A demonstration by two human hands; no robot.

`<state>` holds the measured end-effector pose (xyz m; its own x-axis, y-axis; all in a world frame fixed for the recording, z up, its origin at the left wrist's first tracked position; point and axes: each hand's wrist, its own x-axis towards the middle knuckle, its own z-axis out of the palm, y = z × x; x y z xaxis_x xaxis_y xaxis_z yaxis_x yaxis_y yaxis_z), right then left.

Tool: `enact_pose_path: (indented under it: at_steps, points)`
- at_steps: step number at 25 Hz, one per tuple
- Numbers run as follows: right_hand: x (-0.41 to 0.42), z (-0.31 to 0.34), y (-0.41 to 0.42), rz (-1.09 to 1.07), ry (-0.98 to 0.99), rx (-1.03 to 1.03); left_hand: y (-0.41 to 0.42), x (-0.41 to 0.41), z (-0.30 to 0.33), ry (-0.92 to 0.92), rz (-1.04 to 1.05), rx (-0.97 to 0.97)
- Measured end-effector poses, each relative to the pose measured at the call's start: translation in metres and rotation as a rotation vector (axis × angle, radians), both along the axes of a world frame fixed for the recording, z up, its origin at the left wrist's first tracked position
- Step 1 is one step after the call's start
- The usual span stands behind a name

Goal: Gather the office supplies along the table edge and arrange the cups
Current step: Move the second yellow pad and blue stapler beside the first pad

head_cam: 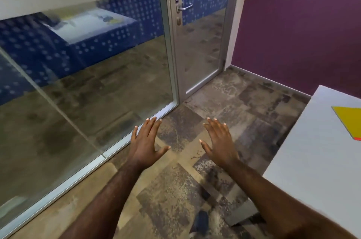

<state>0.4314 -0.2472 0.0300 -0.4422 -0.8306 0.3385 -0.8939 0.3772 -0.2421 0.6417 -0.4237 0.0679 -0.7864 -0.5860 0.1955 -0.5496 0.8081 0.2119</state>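
Note:
My left hand [146,141] and my right hand [218,143] are stretched out in front of me over the carpet, palms down, fingers spread, holding nothing. A white table [312,150] juts in from the right, well to the right of my right hand. On it lies a yellow sheet or folder [347,121] with a red-orange edge, cut off by the frame's right border. No cups or other supplies are in view.
A glass wall [78,82] runs along the left, with a glass door [201,33] marked PULL at the back. A purple wall [302,23] closes the right. Patterned carpet [224,102] covers the floor. A dark shoe [201,221] shows at the bottom.

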Motion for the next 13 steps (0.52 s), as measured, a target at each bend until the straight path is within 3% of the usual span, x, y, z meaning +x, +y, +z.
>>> enact_pose_path:
  at_steps: [7, 13]
  points:
    - [-0.112, 0.027, -0.061, -0.138, 0.034, -0.101, -0.096, -0.141, 0.026, 0.044, -0.168, -0.026]
    - [-0.196, 0.032, -0.064, -0.354, 0.043, -0.019, -0.131, -0.276, 0.035, 0.081, -0.359, -0.01]
